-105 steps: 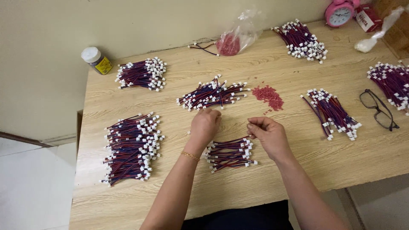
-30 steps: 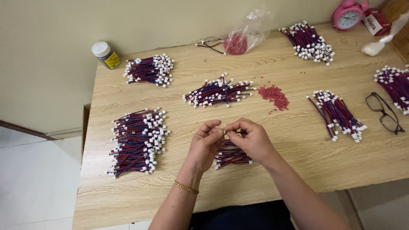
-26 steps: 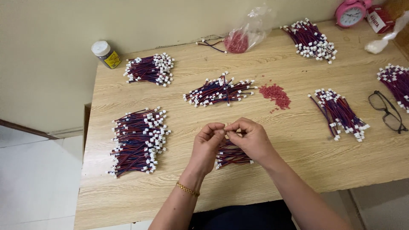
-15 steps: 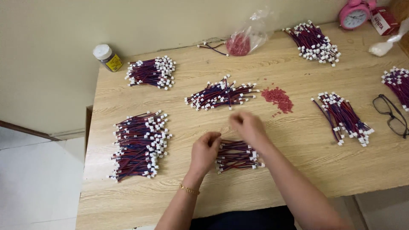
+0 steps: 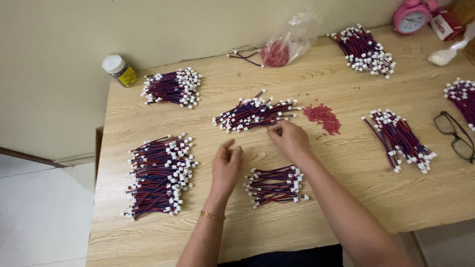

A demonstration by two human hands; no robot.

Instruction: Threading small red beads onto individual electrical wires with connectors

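Red and blue wires with white plugs lie everywhere on this wooden table [image 5: 346, 198], and the right hand [image 5: 291, 139] reaches up to the loose heap in the middle [image 5: 255, 112], fingertips pinched at the near edge of it; whether a wire is actually caught between them I cannot tell. The left hand [image 5: 226, 165] hangs just above the wood beside it, fingers curled loosely and nothing visible in them, a thin bracelet [image 5: 213, 215] at the wrist.

Between the two forearms sits a small tidy bundle [image 5: 275, 185], its plugs lined up at both ends. Judging by its size against the large neat stack at the left [image 5: 158, 174], it looks only partly built, while the middle heap holds plenty more.

A scatter of small red pieces [image 5: 322, 117] lies right of the reaching hand. Farther out are more bundles at the upper left [image 5: 172, 87], the top right [image 5: 363, 49] and the right [image 5: 400, 139], a clear bag with red bits [image 5: 282, 47], a small jar [image 5: 119, 70], a pink clock [image 5: 411, 15] and spectacles [image 5: 455, 133].
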